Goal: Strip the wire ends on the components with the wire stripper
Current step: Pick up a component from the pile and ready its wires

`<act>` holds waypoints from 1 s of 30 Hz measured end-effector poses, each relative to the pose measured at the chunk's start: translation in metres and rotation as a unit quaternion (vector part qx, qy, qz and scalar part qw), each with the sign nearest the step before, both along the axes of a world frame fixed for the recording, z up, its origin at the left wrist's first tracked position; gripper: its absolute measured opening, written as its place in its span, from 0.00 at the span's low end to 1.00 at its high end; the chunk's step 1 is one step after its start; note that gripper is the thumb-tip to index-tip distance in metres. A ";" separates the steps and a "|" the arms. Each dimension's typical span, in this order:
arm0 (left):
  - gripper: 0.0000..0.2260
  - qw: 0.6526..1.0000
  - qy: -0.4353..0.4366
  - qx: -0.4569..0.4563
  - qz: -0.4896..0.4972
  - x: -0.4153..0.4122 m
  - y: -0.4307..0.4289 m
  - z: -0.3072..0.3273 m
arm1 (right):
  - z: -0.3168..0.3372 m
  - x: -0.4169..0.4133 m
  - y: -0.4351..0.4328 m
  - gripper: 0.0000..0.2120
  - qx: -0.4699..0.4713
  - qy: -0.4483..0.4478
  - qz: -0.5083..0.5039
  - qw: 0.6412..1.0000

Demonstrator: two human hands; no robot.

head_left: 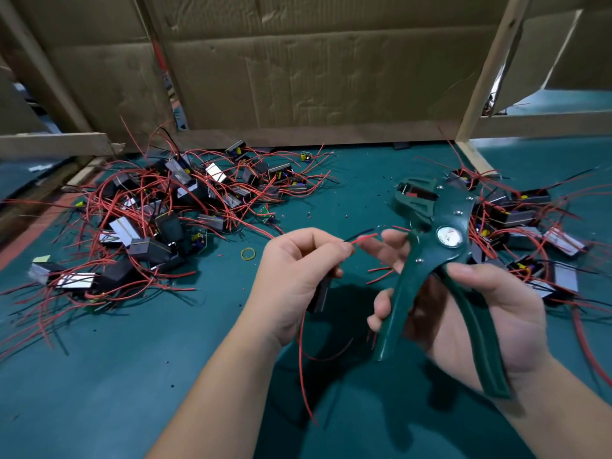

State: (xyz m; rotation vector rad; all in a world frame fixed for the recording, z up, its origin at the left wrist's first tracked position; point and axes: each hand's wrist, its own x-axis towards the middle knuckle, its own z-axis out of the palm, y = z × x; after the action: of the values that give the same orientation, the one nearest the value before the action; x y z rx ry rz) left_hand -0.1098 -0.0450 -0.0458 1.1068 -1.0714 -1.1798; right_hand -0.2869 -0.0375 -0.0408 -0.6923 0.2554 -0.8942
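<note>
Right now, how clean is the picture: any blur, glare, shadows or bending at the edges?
Head view: the left hand, right hand and wire stripper look fairly sharp; wires near the right edge smear soft; the wooden post leans outward, likely wide-angle distortion; shiny metal parts glare white; a dark shadow lies on the green mat beneath the hands.

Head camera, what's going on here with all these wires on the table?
A person is working on wire ends at a green table. The right hand grips the wire stripper by its handles. The left hand pinches a red wire whose tip points toward the stripper but is not in it yet; its black component hangs beneath that hand. More components lie in a left pile and a right pile.
</note>
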 end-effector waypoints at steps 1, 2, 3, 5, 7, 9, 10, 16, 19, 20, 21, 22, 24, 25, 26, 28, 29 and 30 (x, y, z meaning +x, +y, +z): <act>0.06 1.000 -0.013 0.006 -0.003 0.000 0.001 0.000 | 0.001 0.000 0.000 0.29 -0.004 -0.008 0.001 1.000; 0.06 1.000 -0.023 0.011 -0.005 -0.001 0.001 0.001 | 0.001 0.000 0.001 0.28 -0.008 -0.006 -0.002 1.000; 0.07 0.999 -0.028 0.015 -0.007 -0.002 0.001 0.000 | 0.001 0.001 0.001 0.28 -0.009 0.005 -0.006 1.000; 0.07 0.999 -0.030 0.019 -0.006 -0.003 0.001 0.000 | 0.001 0.002 0.001 0.32 -0.005 0.034 -0.012 0.999; 0.07 1.000 -0.024 0.009 0.007 -0.002 0.001 0.000 | 0.000 0.003 0.001 0.36 -0.003 0.056 -0.013 0.998; 0.05 1.000 0.011 -0.009 0.025 -0.002 0.000 0.000 | -0.001 0.004 0.002 0.38 0.000 0.066 -0.019 0.998; 0.03 0.999 0.034 -0.016 0.034 -0.002 0.000 0.001 | -0.001 0.004 0.002 0.39 -0.002 0.067 -0.022 0.998; 0.06 0.997 0.041 -0.035 0.048 0.007 0.000 0.004 | 0.003 -0.001 0.000 0.30 -0.028 0.039 0.082 0.995; 0.04 0.998 0.023 -0.049 0.034 0.012 0.001 0.005 | 0.002 -0.006 -0.003 0.29 0.009 0.026 0.111 0.993; 0.05 0.998 0.013 -0.048 0.037 0.013 0.001 0.005 | 0.002 -0.007 -0.004 0.29 0.018 0.029 0.117 0.993; 0.05 0.998 0.003 -0.048 0.043 0.013 0.001 0.006 | 0.002 -0.007 -0.004 0.28 0.025 0.032 0.126 0.991; 0.05 0.998 -0.004 -0.049 0.049 0.014 0.000 0.006 | 0.002 -0.008 -0.004 0.27 0.027 0.033 0.137 0.990; 0.05 0.997 -0.013 -0.050 0.062 0.015 -0.002 0.006 | 0.001 -0.007 -0.004 0.24 0.024 0.033 0.164 0.986; 0.04 0.996 -0.018 -0.051 0.066 0.016 -0.002 0.005 | 0.001 -0.007 -0.003 0.22 0.018 0.032 0.174 0.984; 0.04 0.996 -0.023 -0.050 0.068 0.016 -0.002 0.006 | 0.001 -0.006 -0.002 0.21 0.014 0.031 0.182 0.983; 0.04 0.996 -0.032 -0.052 0.068 0.017 -0.002 0.005 | 0.000 -0.005 -0.001 0.19 0.007 0.039 0.188 0.981; 0.05 0.996 -0.036 -0.054 0.067 0.017 -0.002 0.005 | -0.001 -0.005 0.000 0.18 0.006 0.051 0.185 0.981; 0.05 0.995 -0.040 -0.055 0.067 0.017 -0.002 0.005 | -0.001 -0.005 0.000 0.18 0.007 0.065 0.177 0.982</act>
State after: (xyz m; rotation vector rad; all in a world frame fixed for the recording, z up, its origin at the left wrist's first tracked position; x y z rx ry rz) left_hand -0.0923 -0.0474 -0.0411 1.1297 -1.0939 -0.9666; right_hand -0.2918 -0.0377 -0.0419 -0.7558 0.2442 -0.5076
